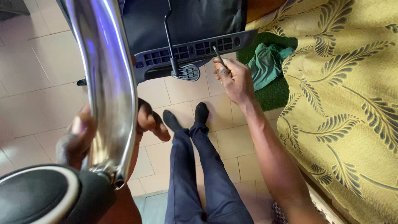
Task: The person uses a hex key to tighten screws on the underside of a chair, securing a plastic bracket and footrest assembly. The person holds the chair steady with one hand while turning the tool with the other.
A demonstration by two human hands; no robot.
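right hand [233, 79]: fingers curled shut around a thin metal tool [219, 57]; its tip touches the slotted underside of the black chair seat [195, 47]; arm stretched forward over the tiled floor [37, 62]
left hand [89, 135]: fingers wrapped round the chrome armrest tube [108, 83], thumb on one side, fingertips [155, 124] on the other; held close to the camera
black armrest pad [35, 195]: at the tube's near end
chair seat: tipped up ahead of the legs; beside a yellow patterned bedspread [348, 95]
green cloth [267, 62]: on a green mat, just right of the right hand
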